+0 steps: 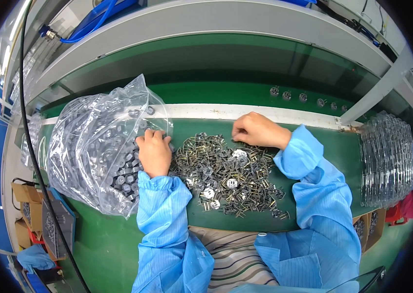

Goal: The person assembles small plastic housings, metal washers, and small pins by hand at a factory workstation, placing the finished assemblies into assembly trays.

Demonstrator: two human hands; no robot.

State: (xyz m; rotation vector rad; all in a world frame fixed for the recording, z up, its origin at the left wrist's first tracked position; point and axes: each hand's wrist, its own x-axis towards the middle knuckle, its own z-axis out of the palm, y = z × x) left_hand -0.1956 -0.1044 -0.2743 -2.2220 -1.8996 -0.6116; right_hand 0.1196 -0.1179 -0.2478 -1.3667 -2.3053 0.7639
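Observation:
My left hand (154, 154) lies at the mouth of a clear plastic bag (77, 141), its fingers curled down among dark grey plastic caps (127, 177). Whatever its fingertips grip is hidden under them. At the far edge of a heap of small dark parts with brass-coloured metal pins (226, 171), my right hand (258, 130) has thumb and fingers pinched together. What sits in that pinch is too small and covered to make out. A few round white pieces with dark slots (232, 183) lie on the heap.
A white rail (211, 112) crosses the green bench behind my hands. Beyond it, several small round parts (287, 95) stand in a row. Stacked clear plastic trays (387, 161) are at the right. A black cable (33, 146) hangs at the left, near cardboard boxes (28, 198).

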